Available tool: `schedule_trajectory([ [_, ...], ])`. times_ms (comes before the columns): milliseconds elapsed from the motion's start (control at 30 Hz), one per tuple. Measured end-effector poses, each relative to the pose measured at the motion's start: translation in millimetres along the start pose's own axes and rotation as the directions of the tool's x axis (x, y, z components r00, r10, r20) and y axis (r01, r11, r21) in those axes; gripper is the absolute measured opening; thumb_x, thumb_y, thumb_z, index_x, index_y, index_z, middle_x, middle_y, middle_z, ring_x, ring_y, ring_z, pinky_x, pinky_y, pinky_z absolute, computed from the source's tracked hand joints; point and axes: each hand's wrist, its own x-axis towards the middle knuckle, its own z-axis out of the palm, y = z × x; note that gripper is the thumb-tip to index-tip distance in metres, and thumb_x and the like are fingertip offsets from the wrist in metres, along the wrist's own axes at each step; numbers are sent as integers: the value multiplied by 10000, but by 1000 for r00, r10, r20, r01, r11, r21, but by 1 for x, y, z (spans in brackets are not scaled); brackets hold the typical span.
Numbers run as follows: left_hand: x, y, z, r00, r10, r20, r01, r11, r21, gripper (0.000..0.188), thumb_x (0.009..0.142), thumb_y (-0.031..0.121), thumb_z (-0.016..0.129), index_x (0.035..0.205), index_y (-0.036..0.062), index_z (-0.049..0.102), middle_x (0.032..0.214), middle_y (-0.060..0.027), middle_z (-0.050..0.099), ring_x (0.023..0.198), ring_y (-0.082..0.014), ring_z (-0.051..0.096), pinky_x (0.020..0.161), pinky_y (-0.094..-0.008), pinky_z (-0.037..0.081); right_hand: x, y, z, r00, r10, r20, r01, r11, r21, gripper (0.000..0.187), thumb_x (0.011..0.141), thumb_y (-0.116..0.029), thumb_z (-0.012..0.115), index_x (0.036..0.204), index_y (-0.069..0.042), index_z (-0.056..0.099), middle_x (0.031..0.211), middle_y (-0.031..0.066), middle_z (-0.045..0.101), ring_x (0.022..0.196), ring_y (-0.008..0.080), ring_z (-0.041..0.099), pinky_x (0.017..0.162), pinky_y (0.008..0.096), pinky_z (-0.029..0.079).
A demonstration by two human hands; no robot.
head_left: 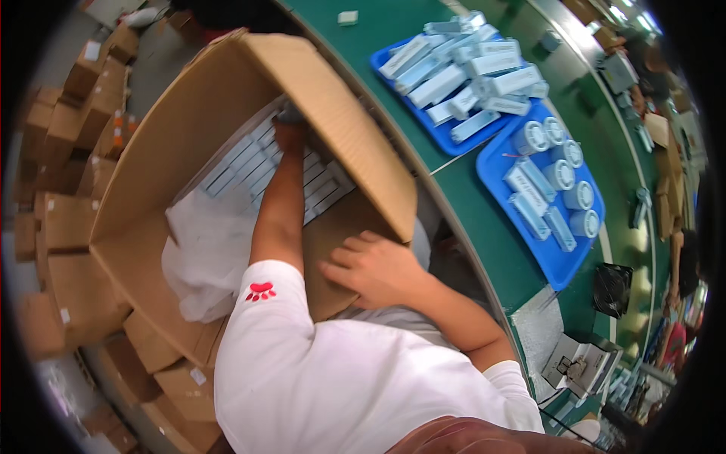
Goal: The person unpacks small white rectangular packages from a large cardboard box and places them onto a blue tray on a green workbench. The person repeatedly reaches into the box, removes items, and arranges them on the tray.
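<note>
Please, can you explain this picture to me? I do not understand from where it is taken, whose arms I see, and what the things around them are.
The camera sits on a person's head and looks down, so the arms are their own. The left hand reaches deep into a big cardboard box, onto rows of slim pale boxes. Whether it grips one is hidden. The right hand rests flat on the box's near flap, holding nothing. On the green table lie two blue trays with more pale boxes and round parts.

Green curved counter (484, 227) across the frame's right, two blue trays (563, 268) of pale boxes and round pots lying on it, small white block (348, 17) at top, black bag (611, 286) lower right
</note>
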Motion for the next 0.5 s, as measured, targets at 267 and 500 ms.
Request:
schedule_trajectory([
  [267,-111,10,-71,786,-217,579,421,873,-244,637,818,233,802,1354,-43,600,1283,-205,690,1147,-311,665,926,-438,547,-8,-2,6,999,27,-18,-27,1000,5,630,644,-220,830,1250,-127,685,1036,35,677,989,231,661,887,369,525],
  [500,-145,-40,-33,884,6,468,101,974,-204,699,839,340,777,1322,-122,572,1238,-302,690,1153,-402,682,984,-443,533,1,-2,1,1000,3,-12,-4,1000,-31,595,653,-212,815,1226,-102,695,1011,41,675,984,237,664,889,374,527],
])
